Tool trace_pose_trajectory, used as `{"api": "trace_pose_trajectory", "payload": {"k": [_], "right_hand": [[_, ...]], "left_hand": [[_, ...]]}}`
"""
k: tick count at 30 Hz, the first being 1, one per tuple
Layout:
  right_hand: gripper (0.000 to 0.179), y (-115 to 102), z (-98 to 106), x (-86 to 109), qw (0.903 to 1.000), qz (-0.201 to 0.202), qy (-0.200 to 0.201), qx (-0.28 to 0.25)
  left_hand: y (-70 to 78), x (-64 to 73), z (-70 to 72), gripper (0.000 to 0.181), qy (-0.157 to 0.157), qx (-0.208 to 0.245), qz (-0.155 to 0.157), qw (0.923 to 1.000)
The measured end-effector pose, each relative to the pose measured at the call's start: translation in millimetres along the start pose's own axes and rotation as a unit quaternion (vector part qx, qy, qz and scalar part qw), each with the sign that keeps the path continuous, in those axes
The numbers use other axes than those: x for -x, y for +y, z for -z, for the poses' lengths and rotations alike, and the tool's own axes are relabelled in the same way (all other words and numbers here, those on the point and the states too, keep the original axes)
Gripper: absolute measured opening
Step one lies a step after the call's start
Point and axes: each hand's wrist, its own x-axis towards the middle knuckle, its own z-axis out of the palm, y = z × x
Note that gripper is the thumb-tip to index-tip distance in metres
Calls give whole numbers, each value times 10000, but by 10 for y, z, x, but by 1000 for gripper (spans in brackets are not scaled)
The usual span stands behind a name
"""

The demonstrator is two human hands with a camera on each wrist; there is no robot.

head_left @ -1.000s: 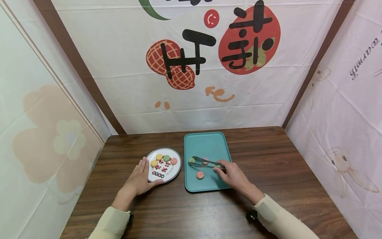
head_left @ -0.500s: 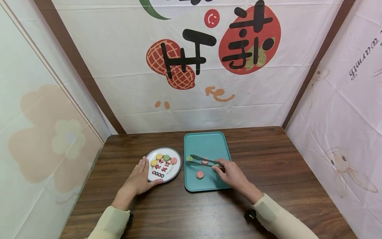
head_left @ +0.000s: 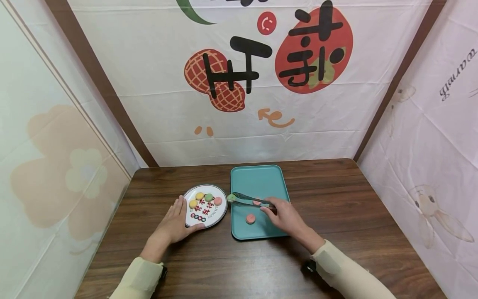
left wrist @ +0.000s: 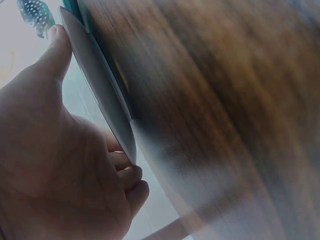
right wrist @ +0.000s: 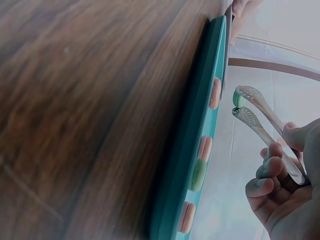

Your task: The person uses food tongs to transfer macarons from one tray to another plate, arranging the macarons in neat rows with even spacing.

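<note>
My right hand point(head_left: 284, 216) grips a pair of dark tongs point(right wrist: 267, 125) with perforated tips. Between those tips is a green macaron point(head_left: 231, 198), above the tray's left edge near the plate. Below lies a teal tray point(head_left: 257, 180) with pink macarons point(head_left: 250, 219) and a green macaron point(right wrist: 198, 175); in the head view the right hand and tongs hide part of these. My left hand point(head_left: 172, 222) rests against the left rim of a round white plate point(head_left: 214, 218), fingers extended and thumb on its near rim. On the plate are yellow macarons point(head_left: 193, 204), a green one and a pink one.
Plate and tray stand side by side on a dark wooden table point(head_left: 239, 265). A printed white cloth point(head_left: 157, 104) hangs behind the table, with more cloth walls at the left and right.
The tongs have closed on the green macaron and moved it left, from the tray surface to above its left edge. My left hand and the plate have stayed in place.
</note>
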Motion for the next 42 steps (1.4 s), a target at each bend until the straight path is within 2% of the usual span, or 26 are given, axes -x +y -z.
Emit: {"api": "trace_pose_trajectory", "payload": {"k": [10, 16, 21, 29, 35, 42], "right_hand": [[37, -69, -63, -77, 9992, 188, -160, -324], [34, -118, -94, -117, 9990, 190, -152, -366], [29, -145, -131, -153, 9996, 230, -81, -146], [33, -205, -181, -193, 9992, 241, -216, -236], [22, -219, -241, -237, 9989, 371, -244, -136], [34, -271, -279, -266, 9989, 309, -316, -167]], "left_hand": [[17, 15, 21, 129, -29, 18, 31, 10000], [20, 12, 23, 129, -45, 15, 37, 10000], [11, 5, 22, 128, -48, 7, 24, 10000], [1, 4, 18, 128, -37, -24, 1, 10000], [4, 11, 28, 127, -33, -28, -3, 10000], [-10, 6, 18, 128, -37, -23, -13, 10000]]}}
